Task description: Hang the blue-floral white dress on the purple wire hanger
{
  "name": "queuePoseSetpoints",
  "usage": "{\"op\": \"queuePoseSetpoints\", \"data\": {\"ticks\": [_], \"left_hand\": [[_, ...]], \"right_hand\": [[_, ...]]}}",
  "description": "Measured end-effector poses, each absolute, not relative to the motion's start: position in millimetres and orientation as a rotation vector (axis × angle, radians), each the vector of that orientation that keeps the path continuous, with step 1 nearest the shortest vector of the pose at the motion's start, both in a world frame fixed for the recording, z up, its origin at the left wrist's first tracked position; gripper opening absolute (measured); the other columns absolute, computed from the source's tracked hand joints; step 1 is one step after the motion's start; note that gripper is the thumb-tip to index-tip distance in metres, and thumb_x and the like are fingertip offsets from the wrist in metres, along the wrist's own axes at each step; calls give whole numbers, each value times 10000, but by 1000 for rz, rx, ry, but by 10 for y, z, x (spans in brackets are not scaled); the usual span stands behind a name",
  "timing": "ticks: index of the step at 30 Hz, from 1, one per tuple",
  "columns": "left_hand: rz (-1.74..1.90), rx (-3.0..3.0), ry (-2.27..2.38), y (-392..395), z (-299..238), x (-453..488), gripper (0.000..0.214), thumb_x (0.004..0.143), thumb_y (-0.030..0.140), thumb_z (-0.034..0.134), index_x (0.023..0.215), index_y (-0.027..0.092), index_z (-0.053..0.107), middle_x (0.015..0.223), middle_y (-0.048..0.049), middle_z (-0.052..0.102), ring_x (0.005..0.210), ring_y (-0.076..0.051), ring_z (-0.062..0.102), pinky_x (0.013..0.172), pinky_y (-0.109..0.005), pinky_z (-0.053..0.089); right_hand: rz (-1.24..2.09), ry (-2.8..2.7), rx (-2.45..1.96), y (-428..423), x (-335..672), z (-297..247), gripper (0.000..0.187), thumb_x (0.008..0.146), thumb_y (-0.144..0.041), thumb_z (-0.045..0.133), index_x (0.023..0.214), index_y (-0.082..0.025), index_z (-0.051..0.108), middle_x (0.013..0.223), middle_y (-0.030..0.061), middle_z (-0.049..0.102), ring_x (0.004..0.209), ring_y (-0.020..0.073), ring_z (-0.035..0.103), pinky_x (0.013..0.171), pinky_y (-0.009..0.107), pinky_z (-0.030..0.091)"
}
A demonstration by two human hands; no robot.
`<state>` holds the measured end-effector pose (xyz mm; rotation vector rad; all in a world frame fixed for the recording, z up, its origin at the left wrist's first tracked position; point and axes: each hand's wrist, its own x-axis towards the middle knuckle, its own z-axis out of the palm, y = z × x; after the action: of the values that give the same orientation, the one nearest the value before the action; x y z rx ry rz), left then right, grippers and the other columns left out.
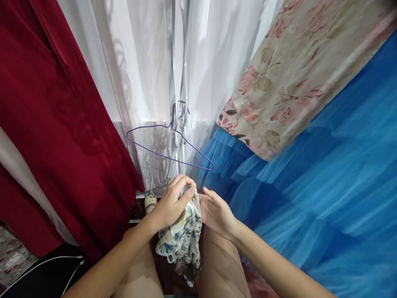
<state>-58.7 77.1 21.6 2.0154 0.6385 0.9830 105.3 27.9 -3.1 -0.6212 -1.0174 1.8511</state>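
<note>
My left hand (173, 203) is closed on the top of a crumpled floral garment (180, 238), white with blue, green and yellow print, which hangs down between my knees. Just to the right of the cloth, my right hand (218, 215) is open, palm turned toward it, with the thumb held apart. Its other fingertips are partly hidden beside the cloth, so I cannot tell whether they touch it. Above both hands a bare purple wire hanger (164, 155) hangs tilted by its hook from a white metal rack (178, 82).
A dark red curtain (80, 136) hangs at left, with white curtains (145, 74) behind the rack. On the right are a cream floral cloth (279, 91) and a ruffled blue tulle skirt (325, 186). A beige clog (150, 200) shows below. White cable (46, 260) lies at lower left.
</note>
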Motion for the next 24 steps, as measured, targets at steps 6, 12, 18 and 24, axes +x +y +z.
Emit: {"op": "queuePoseSetpoints", "data": {"ticks": [6,12,18,24], "left_hand": [[301,1859,596,789,-300,-729,418,917,538,492,1043,179,664,998,-50,677,962,-222,599,823,-297,467],[501,2153,716,928,-449,-902,183,844,182,441,782,156,611,769,5,605,739,-153,515,687,-242,391],[898,2044,839,1170,-170,-1080,202,811,191,455,612,161,472,659,3,477,661,-136,431,613,-240,345],[924,1587,695,1191,15,-1433,251,823,371,582,777,128,626,730,-17,592,691,-157,511,633,-246,385]], "right_hand": [[1653,-1259,-865,201,1455,217,173,720,-257,728,830,-138,666,689,10,643,558,121,556,563,226,410],[961,-1491,-1169,579,2098,715,186,732,-274,732,683,-155,598,564,-41,533,477,84,459,455,202,291],[807,-1483,-1092,1503,2046,861,309,711,-433,764,677,-174,599,558,-32,557,456,90,461,437,217,319],[1144,-1436,-964,1884,1670,808,350,732,-500,767,762,-193,603,611,-36,601,493,99,526,475,213,411]]}}
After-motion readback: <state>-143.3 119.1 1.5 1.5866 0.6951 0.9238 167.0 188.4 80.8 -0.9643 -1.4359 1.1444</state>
